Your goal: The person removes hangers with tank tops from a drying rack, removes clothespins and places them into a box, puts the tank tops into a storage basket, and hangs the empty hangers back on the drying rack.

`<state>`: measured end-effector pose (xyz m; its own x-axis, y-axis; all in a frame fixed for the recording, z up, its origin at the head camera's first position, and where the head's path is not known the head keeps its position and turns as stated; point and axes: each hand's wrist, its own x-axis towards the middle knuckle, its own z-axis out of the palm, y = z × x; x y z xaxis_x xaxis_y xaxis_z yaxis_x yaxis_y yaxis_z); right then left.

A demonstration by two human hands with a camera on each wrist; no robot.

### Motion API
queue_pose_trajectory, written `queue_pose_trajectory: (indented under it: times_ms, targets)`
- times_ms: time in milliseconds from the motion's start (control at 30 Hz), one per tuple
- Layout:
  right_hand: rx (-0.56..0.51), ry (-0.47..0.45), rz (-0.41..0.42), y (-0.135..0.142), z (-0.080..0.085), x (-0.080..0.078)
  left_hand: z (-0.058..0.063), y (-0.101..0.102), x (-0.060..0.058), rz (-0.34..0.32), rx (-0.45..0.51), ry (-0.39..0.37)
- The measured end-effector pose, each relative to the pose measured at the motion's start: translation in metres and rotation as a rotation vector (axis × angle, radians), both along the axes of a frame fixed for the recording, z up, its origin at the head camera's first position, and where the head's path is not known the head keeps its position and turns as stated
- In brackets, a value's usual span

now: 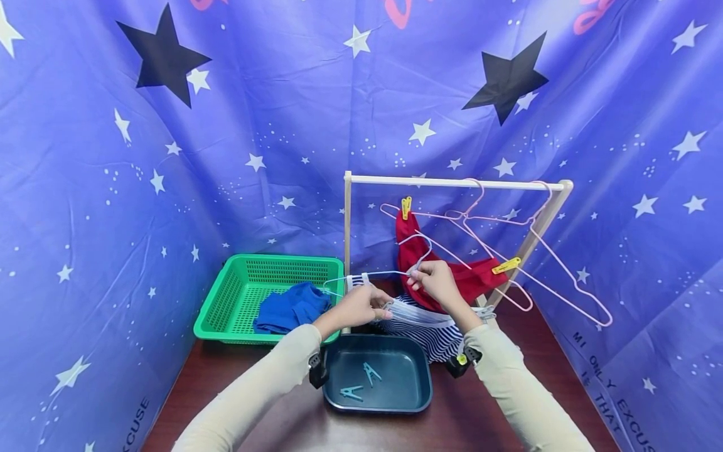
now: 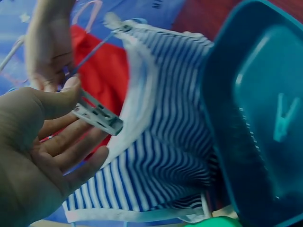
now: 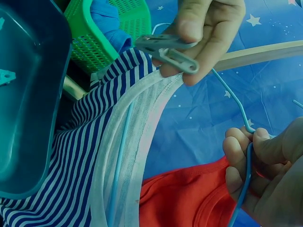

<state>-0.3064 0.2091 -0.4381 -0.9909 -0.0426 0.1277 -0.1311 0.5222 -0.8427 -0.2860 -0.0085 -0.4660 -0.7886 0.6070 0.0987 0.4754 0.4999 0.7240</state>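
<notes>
- clip [image 3: 165, 45], pinched under the left hand's [image 1: 358, 306] thumb, one end poking out past it; the other fingers lie loosely apart
- hanger [image 3: 247, 171], its neck clamped between the right hand's [image 1: 437, 281] thumb and curled fingers
- striped shirt [image 3: 71, 151] on it, close by the left fingertips

Both arms [image 1: 254, 382] forward, left hand [image 1: 360, 306] and right hand [image 1: 437, 282] near each other, each in a thumb-and-finger pinch.
</notes>
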Motion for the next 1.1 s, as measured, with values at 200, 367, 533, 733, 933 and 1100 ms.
queue_pose_trajectory:
  times_ms: [200,367,533,733,933,1100]
  targets:
    - [0.014,0.000,-0.004,0.001,-0.001,0.000,-0.013,0.009,0.008,-0.032,-0.126,0.092]
    - [0.012,0.001,-0.002,0.001,-0.002,-0.001,-0.023,0.017,0.013,-0.087,-0.243,0.200]
    - [-0.007,-0.002,0.002,0.001,-0.003,0.000,-0.039,0.026,0.018,-0.159,-0.372,0.398]
    - [-0.010,-0.005,-0.002,0.000,-0.002,0.000,-0.060,0.035,0.024,-0.232,-0.514,0.616]
    - [-0.005,0.002,-0.002,-0.001,-0.002,0.000,-0.073,0.043,0.028,-0.272,-0.587,0.660]
    - [-0.014,0.002,0.003,-0.001,-0.001,0.000,-0.083,0.046,0.030,-0.304,-0.618,0.674]
